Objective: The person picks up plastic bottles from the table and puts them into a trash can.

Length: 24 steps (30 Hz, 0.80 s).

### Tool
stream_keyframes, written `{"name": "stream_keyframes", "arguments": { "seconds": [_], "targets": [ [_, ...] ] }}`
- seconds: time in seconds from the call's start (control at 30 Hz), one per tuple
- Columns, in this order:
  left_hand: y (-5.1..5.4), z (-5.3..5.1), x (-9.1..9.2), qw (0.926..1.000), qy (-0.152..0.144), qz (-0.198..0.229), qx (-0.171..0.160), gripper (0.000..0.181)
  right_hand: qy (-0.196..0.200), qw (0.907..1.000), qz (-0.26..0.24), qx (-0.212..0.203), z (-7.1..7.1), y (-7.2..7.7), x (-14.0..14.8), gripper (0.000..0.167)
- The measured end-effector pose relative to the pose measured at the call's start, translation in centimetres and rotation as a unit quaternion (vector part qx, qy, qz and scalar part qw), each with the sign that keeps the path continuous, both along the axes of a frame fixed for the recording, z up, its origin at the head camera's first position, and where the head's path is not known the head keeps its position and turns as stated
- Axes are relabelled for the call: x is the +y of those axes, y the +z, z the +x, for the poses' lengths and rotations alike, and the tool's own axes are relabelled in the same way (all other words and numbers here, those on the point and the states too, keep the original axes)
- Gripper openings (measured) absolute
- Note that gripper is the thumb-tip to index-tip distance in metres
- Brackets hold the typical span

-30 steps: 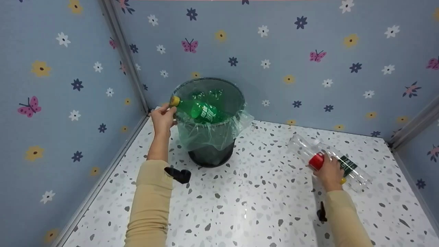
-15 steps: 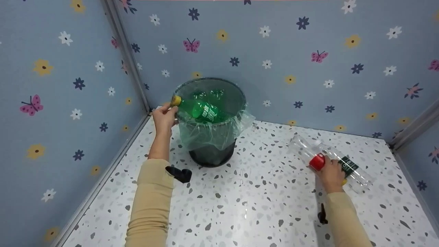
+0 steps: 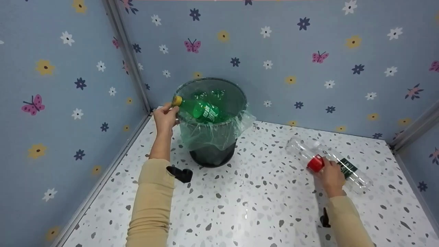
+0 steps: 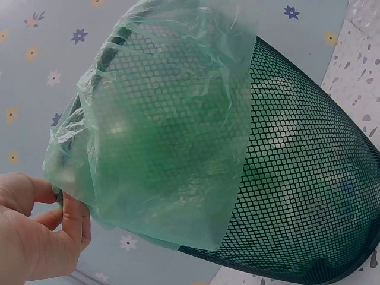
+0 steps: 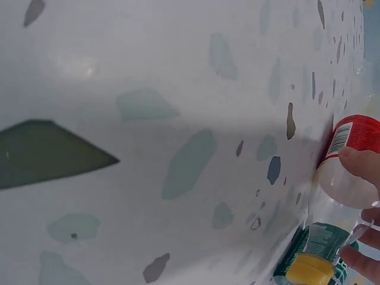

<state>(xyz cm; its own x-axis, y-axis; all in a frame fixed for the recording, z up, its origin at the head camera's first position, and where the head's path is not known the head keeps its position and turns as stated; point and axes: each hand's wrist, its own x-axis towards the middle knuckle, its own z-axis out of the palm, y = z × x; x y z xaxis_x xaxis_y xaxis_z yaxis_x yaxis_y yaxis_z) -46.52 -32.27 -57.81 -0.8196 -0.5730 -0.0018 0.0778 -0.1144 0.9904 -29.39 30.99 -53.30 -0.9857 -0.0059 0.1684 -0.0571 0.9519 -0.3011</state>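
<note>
My left hand (image 3: 165,118) pinches the rim of a black mesh waste bin (image 3: 212,157) at its left side, over the pale green plastic liner (image 3: 202,137). In the left wrist view, thumb and fingers of the left hand (image 4: 44,237) hold the liner edge there. Inside the bin lie green plastic bottles, one yellow-capped green bottle (image 3: 207,111) leaning up to the rim beside that hand. On the right, my right hand (image 3: 332,176) grips a clear plastic bottle with a red label (image 3: 315,163) and a yellow cap (image 5: 312,270). Close beside it lies a clear bottle with a dark green label (image 3: 348,168).
White speckled floor (image 3: 260,206) stretches between the bin and the clear bottles. Blue flowered walls (image 3: 274,51) stand close behind and at both sides, the left corner just beside the bin.
The red-labelled bottle has shifted slightly left with my right hand, away from the green-labelled one. My left hand stays at the bin rim.
</note>
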Motion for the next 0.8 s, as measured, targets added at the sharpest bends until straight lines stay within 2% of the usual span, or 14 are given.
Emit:
{"name": "stream_keyframes", "arguments": {
  "seconds": [0.1,0.13,0.17,0.3,0.4,0.43,0.5,0.53,0.57,0.6,0.63,0.67,0.73,0.8],
  "targets": [
    [-2.8,-2.4,-1.1,0.9996,0.006,-0.004,0.026,0.045,0.009,0.9999,-0.010,0.008,0.3,0.1,-0.1,0.071],
    [-3.1,-2.6,-1.1,0.9994,0.009,-0.010,0.033,0.046,0.012,0.9998,-0.013,0.010,0.4,0.2,-0.1,0.071],
    [-2.7,-2.3,-1.0,0.9996,0.010,-0.011,0.026,0.045,0.014,0.9997,-0.017,0.014,0.4,0.3,-0.2,0.071],
    [1.3,1.2,0.7,1.0000,-0.001,-0.007,-0.001,0.044,0.022,0.9989,-0.028,0.029,0.8,0.9,-0.7,0.068],
    [6.1,5.4,2.8,0.9992,-0.016,0.024,-0.027,0.044,0.032,0.9979,-0.032,0.045,1.0,1.5,-1.1,0.067],
    [7.3,6.6,3.4,0.9990,-0.018,0.037,-0.019,0.045,0.035,0.9975,-0.033,0.052,1.1,1.7,-1.3,0.067],
    [10.0,8.6,4.8,0.9976,-0.020,0.048,-0.045,0.045,0.039,0.9966,-0.038,0.062,1.3,2.1,-1.7,0.067],
    [9.9,8.6,4.8,0.9979,-0.019,0.046,-0.042,0.044,0.040,0.9962,-0.041,0.066,1.3,2.4,-1.9,0.067],
    [8.9,7.9,4.4,0.9988,-0.011,0.037,-0.031,0.044,0.043,0.9955,-0.045,0.072,1.4,2.7,-2.1,0.066],
    [7.3,6.4,3.6,0.9988,-0.011,0.031,-0.035,0.045,0.045,0.9948,-0.050,0.076,1.4,3.0,-2.3,0.066],
    [5.0,4.4,2.5,0.9994,-0.007,0.025,-0.023,0.045,0.048,0.9942,-0.055,0.078,1.5,3.3,-2.5,0.066],
    [7.6,6.4,3.9,0.9987,-0.005,0.016,-0.047,0.043,0.051,0.9937,-0.059,0.081,1.5,3.7,-2.8,0.066],
    [9.9,8.9,5.1,0.9994,-0.004,0.010,-0.034,0.041,0.055,0.9926,-0.064,0.087,1.7,4.4,-3.2,0.066],
    [10.0,8.9,5.1,0.9993,-0.009,0.014,-0.034,0.043,0.059,0.9915,-0.068,0.094,1.8,5.1,-3.7,0.066]
  ]
}}
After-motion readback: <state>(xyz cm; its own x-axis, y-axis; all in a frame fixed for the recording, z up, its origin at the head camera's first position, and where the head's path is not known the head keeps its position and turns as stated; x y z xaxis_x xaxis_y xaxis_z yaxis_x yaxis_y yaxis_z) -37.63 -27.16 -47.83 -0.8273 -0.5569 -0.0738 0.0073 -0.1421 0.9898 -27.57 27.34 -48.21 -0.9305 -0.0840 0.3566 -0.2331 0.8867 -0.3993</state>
